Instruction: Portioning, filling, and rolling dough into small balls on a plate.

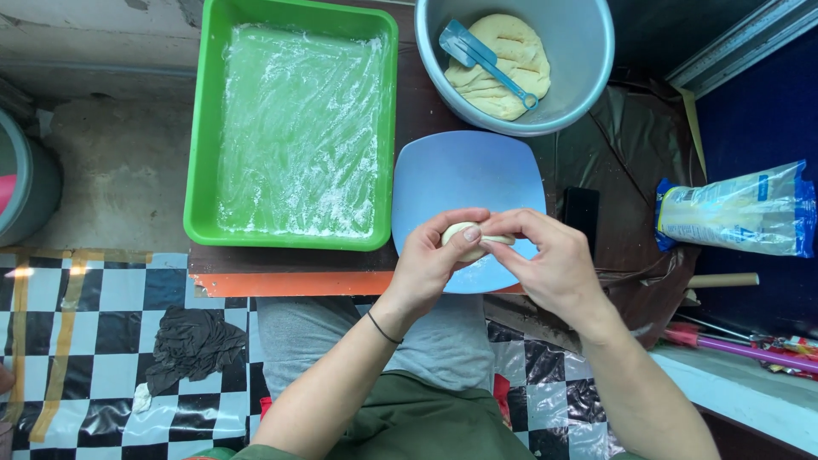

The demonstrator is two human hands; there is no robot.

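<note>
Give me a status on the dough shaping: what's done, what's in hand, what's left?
Done: the green tray is lined with floured plastic film, but no shaped pieces lie in it. In hand: the left hand and right hand pinch one small dough piece over the blue plate. Left: a large mass of dough sits in the grey bowl with a blue scraper on it.

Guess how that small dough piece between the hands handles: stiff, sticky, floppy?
The dough piece is probably soft and pliable: fingers of the left hand and right hand pinch it into shape. Likely light, since fingertips alone carry it above the blue plate. Possibly tacky; the flour-dusted green tray suggests so.
</note>
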